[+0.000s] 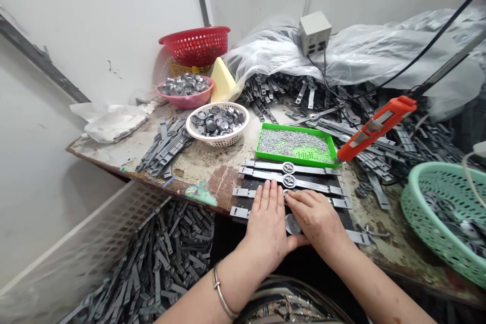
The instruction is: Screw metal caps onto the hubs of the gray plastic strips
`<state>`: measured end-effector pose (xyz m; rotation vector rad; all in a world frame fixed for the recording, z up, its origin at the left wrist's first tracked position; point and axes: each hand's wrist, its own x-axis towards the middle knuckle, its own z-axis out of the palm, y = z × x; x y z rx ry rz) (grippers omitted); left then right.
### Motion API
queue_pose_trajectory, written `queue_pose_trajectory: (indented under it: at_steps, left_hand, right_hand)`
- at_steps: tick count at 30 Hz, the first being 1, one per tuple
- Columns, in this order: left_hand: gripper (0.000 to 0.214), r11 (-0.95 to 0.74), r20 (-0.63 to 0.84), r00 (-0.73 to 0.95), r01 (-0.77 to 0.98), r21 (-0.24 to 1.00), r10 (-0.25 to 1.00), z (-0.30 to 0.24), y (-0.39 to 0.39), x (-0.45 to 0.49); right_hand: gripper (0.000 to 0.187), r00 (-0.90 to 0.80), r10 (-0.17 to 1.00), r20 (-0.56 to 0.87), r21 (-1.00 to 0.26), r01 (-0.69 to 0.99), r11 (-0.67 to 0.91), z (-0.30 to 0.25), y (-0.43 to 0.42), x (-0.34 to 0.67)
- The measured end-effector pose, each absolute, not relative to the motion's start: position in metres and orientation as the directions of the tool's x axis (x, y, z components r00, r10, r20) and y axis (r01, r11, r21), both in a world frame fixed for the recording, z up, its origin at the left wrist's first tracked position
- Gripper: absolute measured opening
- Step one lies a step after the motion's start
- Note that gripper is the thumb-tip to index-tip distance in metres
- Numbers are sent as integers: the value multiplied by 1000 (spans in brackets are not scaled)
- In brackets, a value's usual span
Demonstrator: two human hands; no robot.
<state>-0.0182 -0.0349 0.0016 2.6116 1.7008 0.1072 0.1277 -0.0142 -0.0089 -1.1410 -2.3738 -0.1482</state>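
Grey plastic strips with round centres lie in a row across a black board (261, 184). The two far ones, a strip (260, 163) and a strip (261, 174), show spoked wheel-like centres. My left hand (268, 228) lies flat over the nearer strips, fingers stretched out, its thumb reaching under my right hand. My right hand (317, 217) is closed, fingertips pressed together at the centre of the third strip (243, 192); what they pinch is mostly hidden. Between my hands, a round grey disc (292, 224) shows on the nearest strip (240, 212).
Beyond the strips sits a green tray (260, 153) of tiny metal pieces, with an orange electric screwdriver (375, 129) hanging at its right corner. A white basket (218, 143), pink bowl (186, 102) and mint basket (417, 217) hold round parts. Loose strips (163, 149) lie left.
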Motion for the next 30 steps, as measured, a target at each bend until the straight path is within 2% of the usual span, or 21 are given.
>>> queue_pose_trajectory:
  at_steps: [3,5,7,9,12,15,19,22,24,26,28,30]
  left_hand:
    - [114,-404,40,402,913,58,915,3,-35,-18]
    - [114,-404,50,401,913,57,915,3,-34,-19]
    - [114,-406,67,403,912,56,913,2,-34,-20]
    - [113,-412,86,407,909,58,910,1,-33,-22]
    - [113,-415,104,408,908,62,907,0,-33,-23]
    - [112,-416,101,409,907,62,907,0,-33,-23]
    - [113,-408,92,402,911,60,911,1,-33,-21]
    - [113,-410,71,405,910,64,911,3,-33,-21]
    - [113,-417,56,414,906,71,909,6,-34,-22]
    - [112,-424,68,419,903,72,905,9,-36,-24]
    - [114,-427,97,420,902,61,902,12,-39,-25]
    - [114,-427,113,420,903,50,901,13,-42,-27]
  right_hand:
    - [23,-524,689,501,-133,740,660,-6,-17,127]
    - [21,-474,691,546,-214,719,662,2,-18,135]
    - [21,-353,738,575,-321,732,601,12,-18,156]
    - [23,-192,804,563,-382,802,459,18,-17,188]
    - [26,-67,846,529,-282,926,250,8,-11,241]
    - [32,-49,861,506,-203,964,174,-19,-2,274]
    - [31,-40,870,491,-227,959,171,-39,9,281]
    - [31,-17,866,500,-271,946,175,-24,5,271]
    - [29,37,868,496,-358,919,166,-4,-7,257]
    - [26,106,889,446,-529,832,166,17,-24,236]
    - [22,23,907,420,-609,749,262,33,-42,210]
    - [19,-134,886,444,-602,687,406,39,-56,185]
